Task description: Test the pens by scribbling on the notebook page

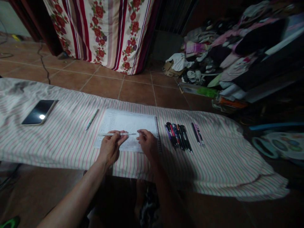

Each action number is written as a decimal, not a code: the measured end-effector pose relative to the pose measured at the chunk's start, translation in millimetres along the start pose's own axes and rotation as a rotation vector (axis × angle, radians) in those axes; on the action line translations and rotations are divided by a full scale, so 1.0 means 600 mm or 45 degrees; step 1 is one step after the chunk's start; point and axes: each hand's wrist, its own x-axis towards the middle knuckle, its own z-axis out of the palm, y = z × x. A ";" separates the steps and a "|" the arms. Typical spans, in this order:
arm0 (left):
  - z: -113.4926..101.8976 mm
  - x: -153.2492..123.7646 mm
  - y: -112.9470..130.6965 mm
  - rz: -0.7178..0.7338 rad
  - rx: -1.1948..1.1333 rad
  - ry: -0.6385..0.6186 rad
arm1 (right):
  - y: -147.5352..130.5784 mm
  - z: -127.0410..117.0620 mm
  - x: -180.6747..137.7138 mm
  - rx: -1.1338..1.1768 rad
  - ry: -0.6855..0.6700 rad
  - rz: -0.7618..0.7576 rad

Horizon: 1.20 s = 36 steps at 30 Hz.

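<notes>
Above the open spiral notebook (142, 120), my left hand (110, 145) grips a slim whitish pen (121, 134), held nearly level. Its thin grey end points to the right. Facing that end, a short gap away, is my right hand (148, 142) with fingers curled together. Whatever sits in those fingers, if anything, is too small to make out. A pale green pen (92, 119) lies slanted on the cloth to the left of the notebook. Right of the spiral binding, several dark, red and purple pens (178, 136) lie side by side.
A striped cloth (218, 158) covers the long, low table. On it lie a phone (39, 112) at the far left and a black pen with a pink one (198, 134) at the right. Beyond are a floral curtain (102, 31) and heaped clothes (213, 47).
</notes>
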 end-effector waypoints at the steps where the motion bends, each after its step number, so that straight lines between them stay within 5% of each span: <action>1: 0.000 0.000 0.000 -0.003 -0.002 -0.003 | -0.001 0.000 -0.001 -0.063 0.020 -0.057; 22: -0.004 0.000 0.012 -0.038 0.046 -0.022 | 0.000 0.002 0.002 -0.277 0.058 -0.284; 36: -0.014 0.004 0.004 -0.169 -0.159 -0.219 | -0.014 0.008 -0.004 -0.188 0.037 -0.291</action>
